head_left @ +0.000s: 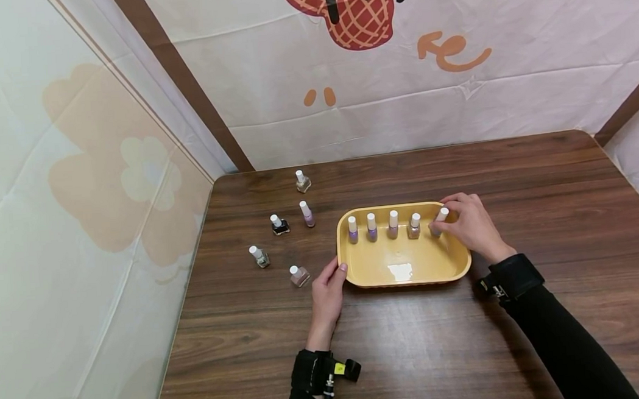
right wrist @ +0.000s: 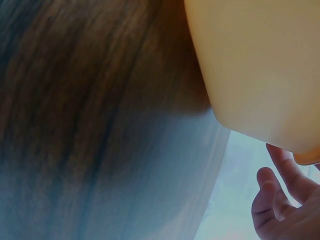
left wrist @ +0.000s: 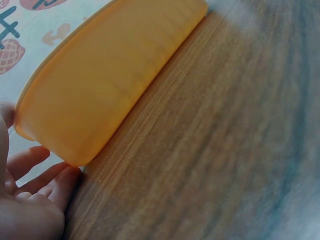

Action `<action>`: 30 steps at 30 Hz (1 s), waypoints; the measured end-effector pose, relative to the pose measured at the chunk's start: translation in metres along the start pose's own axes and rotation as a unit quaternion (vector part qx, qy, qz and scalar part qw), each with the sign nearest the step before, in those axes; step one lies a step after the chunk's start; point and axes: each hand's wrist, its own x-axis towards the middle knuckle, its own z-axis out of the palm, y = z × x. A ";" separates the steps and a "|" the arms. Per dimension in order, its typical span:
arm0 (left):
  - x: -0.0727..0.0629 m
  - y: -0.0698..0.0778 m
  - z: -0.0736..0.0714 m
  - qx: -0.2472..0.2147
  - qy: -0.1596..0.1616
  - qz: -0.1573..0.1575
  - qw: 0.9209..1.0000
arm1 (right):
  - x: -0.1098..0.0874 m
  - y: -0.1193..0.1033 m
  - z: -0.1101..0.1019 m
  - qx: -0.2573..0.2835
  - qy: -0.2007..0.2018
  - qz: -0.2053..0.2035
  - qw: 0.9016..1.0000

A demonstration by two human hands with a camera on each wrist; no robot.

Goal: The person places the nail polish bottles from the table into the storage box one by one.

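Across the yellow tray (head_left: 378,266), a row of small nail polish bottles with white caps stands along the far side, among them a purple bottle (head_left: 352,231) at the left end. At the row's right end my right hand (head_left: 472,224) pinches another nail polish bottle (head_left: 442,214) between thumb and finger, its lower part partly hidden. My left hand (head_left: 327,293) grips the tray's left end, thumb at the rim. In the left wrist view, its fingers touch the tray's outer wall (left wrist: 95,85). The right wrist view shows the right fingers (right wrist: 287,172) beside the tray's outside.
Left of the tray, several more nail polish bottles stand scattered on the brown wooden table (head_left: 417,352): a dark one (head_left: 279,226), a lilac one (head_left: 307,215), and a pinkish one (head_left: 300,277) close to the left hand. Printed cloth (head_left: 267,62) hangs behind the table and on its left.
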 end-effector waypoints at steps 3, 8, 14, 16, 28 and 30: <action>0.000 0.000 0.000 -0.003 -0.001 0.002 1.000 | 0.000 0.001 0.001 0.005 0.004 -0.003 1.000; 0.000 -0.001 0.000 -0.008 -0.003 0.003 1.000 | -0.001 0.002 0.000 0.011 0.009 -0.008 1.000; 0.001 -0.002 0.000 -0.001 0.000 0.008 1.000 | -0.005 0.001 -0.004 0.057 0.006 -0.004 0.998; 0.002 -0.003 0.000 0.000 0.000 0.004 1.000 | -0.007 0.001 -0.005 0.074 0.015 -0.007 0.997; 0.001 -0.002 -0.001 -0.003 -0.005 0.002 1.000 | -0.026 0.005 -0.006 0.243 0.062 0.103 0.963; 0.002 -0.002 -0.001 0.003 -0.005 -0.005 1.000 | -0.031 0.006 -0.002 0.285 0.047 0.132 0.948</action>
